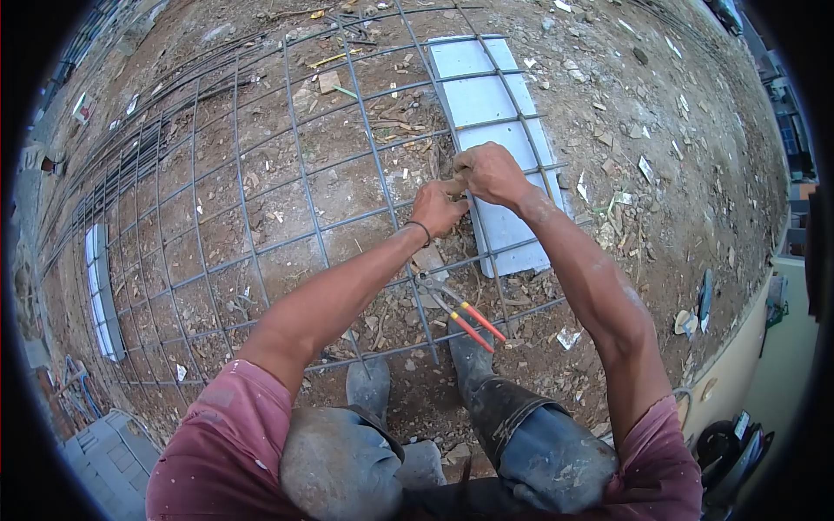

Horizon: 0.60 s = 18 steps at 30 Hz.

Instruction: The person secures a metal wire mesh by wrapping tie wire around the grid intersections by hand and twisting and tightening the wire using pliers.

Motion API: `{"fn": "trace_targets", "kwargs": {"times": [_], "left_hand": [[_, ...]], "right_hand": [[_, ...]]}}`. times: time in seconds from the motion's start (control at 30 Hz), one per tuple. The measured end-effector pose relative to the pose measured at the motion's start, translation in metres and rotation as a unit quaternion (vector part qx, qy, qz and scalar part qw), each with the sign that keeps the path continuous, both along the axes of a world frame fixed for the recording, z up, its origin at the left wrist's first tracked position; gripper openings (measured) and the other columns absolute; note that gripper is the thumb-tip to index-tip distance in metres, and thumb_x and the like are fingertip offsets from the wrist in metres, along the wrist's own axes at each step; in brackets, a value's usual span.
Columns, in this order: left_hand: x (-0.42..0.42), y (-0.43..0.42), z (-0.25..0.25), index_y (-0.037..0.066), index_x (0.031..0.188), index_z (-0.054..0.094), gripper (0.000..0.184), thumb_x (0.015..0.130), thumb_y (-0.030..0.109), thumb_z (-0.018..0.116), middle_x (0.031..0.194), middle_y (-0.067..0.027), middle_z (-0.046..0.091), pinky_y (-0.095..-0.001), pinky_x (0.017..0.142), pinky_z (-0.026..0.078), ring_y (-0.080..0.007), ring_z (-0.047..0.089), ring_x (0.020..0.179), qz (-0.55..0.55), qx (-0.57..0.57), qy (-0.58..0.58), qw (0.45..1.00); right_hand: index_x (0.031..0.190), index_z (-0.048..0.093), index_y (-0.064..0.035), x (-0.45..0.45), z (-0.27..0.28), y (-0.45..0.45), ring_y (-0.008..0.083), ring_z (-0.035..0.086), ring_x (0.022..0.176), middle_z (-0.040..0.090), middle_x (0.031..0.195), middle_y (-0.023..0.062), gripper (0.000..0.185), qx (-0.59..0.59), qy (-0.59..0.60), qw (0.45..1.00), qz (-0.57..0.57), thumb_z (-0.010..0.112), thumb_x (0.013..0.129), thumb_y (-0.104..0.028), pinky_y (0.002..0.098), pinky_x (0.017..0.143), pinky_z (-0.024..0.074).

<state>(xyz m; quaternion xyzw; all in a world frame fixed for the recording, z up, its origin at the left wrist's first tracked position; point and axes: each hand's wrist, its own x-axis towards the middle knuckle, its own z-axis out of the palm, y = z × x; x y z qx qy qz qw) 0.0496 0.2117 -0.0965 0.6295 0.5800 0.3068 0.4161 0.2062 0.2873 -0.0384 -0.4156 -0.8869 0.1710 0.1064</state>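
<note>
My left hand (439,209) and my right hand (493,177) meet over a rebar grid (369,130), by a bar along the left edge of a pale board (478,104). The fingers of both hands are closed in a pinch. What they grip is too small or hidden to make out. Below the hands, a pair of pliers (473,319) with red and yellow handles lies across the grid, its jaws pointing up and left. The board lies under the grid, with bars crossing above it.
A second pale block (104,291) supports the grid's far left side. Loose rebar (126,169) lies bundled at the left. Rubble and scraps cover the dirt ground (643,252). My boots (473,356) stand at the grid's near edge. A wall (734,347) runs along the right.
</note>
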Motion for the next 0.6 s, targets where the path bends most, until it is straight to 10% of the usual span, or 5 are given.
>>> {"fn": "trace_targets", "kwargs": {"times": [0.17, 0.3, 0.4, 0.6], "left_hand": [[0.002, 0.024, 0.011, 0.008, 0.106, 0.082, 0.027, 0.094, 0.031, 0.076, 0.075, -0.0106, 0.072, -0.0386, 0.069, 0.051, -0.0199, 0.064, 0.068, 0.044, -0.117, 0.017, 0.992], [0.002, 0.032, 0.002, 0.006, 0.101, 0.081, 0.027, 0.095, 0.031, 0.075, 0.073, -0.0103, 0.07, -0.0389, 0.067, 0.05, -0.0177, 0.062, 0.066, 0.046, -0.058, 0.013, 0.997], [-0.004, 0.036, -0.001, 0.004, 0.095, 0.08, 0.028, 0.095, 0.031, 0.075, 0.071, -0.0103, 0.069, -0.0388, 0.066, 0.049, -0.0184, 0.061, 0.065, 0.026, -0.07, -0.005, 0.997], [0.0, 0.033, -0.005, 0.009, 0.089, 0.081, 0.026, 0.093, 0.034, 0.074, 0.076, -0.0103, 0.073, -0.0426, 0.074, 0.054, -0.0282, 0.07, 0.076, 0.034, -0.094, 0.007, 0.995]], "right_hand": [[0.086, 0.079, -0.0051, -0.011, -0.006, 0.021, 0.0355, 0.074, 0.074, 0.076, 0.081, 0.0177, 0.014, -0.184, 0.048, 0.954, -0.233, 0.077, 0.077, -0.016, 0.0434, 0.072, 0.0581], [0.082, 0.079, -0.0022, 0.004, -0.022, 0.013, 0.0287, 0.073, 0.07, 0.076, 0.078, 0.0165, 0.02, -0.299, 0.266, 0.87, -0.288, 0.079, 0.083, -0.022, 0.0398, 0.071, 0.058], [0.082, 0.078, 0.0004, 0.019, -0.022, -0.008, 0.0253, 0.073, 0.069, 0.076, 0.077, 0.0158, 0.026, -0.171, 0.154, 0.918, -0.323, 0.08, 0.086, -0.025, 0.0395, 0.068, 0.0564], [0.08, 0.078, 0.0, 0.018, -0.036, -0.027, 0.0217, 0.07, 0.066, 0.074, 0.071, 0.0142, 0.026, -0.308, 0.132, 0.87, -0.361, 0.08, 0.086, -0.025, 0.0391, 0.064, 0.053]]}}
